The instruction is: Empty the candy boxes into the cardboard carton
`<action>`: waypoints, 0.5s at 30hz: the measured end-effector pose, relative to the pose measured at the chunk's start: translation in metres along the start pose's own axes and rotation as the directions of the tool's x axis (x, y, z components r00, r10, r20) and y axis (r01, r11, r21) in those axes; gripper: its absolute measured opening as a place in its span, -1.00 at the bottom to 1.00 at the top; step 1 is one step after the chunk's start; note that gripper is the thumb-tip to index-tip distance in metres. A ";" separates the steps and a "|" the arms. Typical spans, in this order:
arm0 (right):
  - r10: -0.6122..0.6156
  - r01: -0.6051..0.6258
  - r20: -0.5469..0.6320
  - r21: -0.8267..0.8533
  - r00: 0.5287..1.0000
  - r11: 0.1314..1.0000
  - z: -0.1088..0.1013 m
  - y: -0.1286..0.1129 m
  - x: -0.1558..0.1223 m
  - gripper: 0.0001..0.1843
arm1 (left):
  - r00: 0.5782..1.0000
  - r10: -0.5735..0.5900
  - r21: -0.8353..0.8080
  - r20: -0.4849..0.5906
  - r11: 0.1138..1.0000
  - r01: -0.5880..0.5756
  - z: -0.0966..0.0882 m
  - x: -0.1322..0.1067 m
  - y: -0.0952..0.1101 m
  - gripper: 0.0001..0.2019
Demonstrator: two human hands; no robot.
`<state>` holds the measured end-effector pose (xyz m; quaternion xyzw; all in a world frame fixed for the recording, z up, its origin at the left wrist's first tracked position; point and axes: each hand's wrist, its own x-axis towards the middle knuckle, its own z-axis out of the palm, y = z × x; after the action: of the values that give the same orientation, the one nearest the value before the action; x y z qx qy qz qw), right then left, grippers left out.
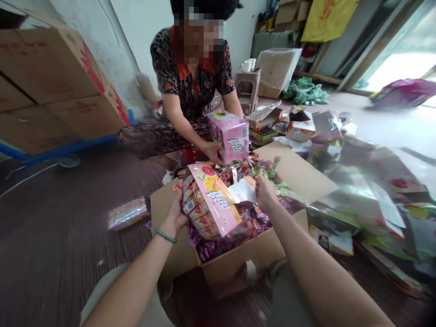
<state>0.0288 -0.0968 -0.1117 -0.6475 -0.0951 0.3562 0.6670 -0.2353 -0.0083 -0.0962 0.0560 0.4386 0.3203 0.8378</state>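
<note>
My left hand (pixel 177 213), with a beaded bracelet on its wrist, grips the side of a pink display box (pixel 214 197) printed with grapefruit. The box is tilted, and rows of small wrapped packets (pixel 200 209) show along its left side. At its right edge my right hand (pixel 266 193) is closed on a white and orange cardboard flap (pixel 245 190), which looks torn open. Beneath both hands stands a large open carton (pixel 243 272), filled with loose purple, red and green packets (pixel 211 250). Opposite me, a person's hand (pixel 214 152) holds a similar pink box (pixel 230 136) above the carton.
Emptied boxes and wrapping (pixel 371 190) lie heaped on the right. A wrapped pack (pixel 127 212) rests on the floor at left. Large cartons (pixel 61 86) are stacked on a blue trolley (pixel 61 152). Behind the person, white cups (pixel 248 65) stand on a stool (pixel 247 86).
</note>
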 end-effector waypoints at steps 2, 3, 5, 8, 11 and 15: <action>0.115 -0.130 0.075 0.232 0.991 0.964 -0.006 -0.009 -0.015 -0.43 | 0.998 0.047 -0.047 0.044 0.998 -0.045 0.004 -0.005 -0.005 -0.40; 0.127 -0.158 0.123 0.287 0.984 0.945 -0.009 -0.010 -0.026 -0.43 | 0.996 0.065 -0.073 0.057 0.995 -0.061 0.005 -0.007 -0.009 -0.39; 0.049 -0.104 0.232 0.233 0.971 0.967 -0.011 -0.003 -0.053 -0.39 | 0.994 0.086 -0.118 0.067 0.990 -0.078 0.005 -0.009 -0.020 -0.38; -0.049 0.035 0.367 0.044 0.929 0.998 -0.007 0.020 -0.092 -0.03 | 0.989 0.097 -0.136 0.108 0.987 -0.082 0.002 -0.010 -0.037 -0.42; -0.087 0.097 0.302 -0.020 0.949 0.995 -0.004 0.032 -0.108 0.30 | 0.984 0.083 0.001 0.156 0.996 -0.084 -0.004 -0.011 -0.038 -0.49; -0.117 0.107 0.316 0.048 0.942 0.993 -0.007 0.016 -0.093 0.29 | 0.961 0.275 0.263 -0.026 0.929 -0.259 -0.007 -0.014 -0.011 -0.53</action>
<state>-0.0408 -0.1593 -0.0961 -0.5649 -0.2325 0.4187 0.6719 -0.2408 -0.0266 -0.0954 0.2131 0.4908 0.3732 0.7578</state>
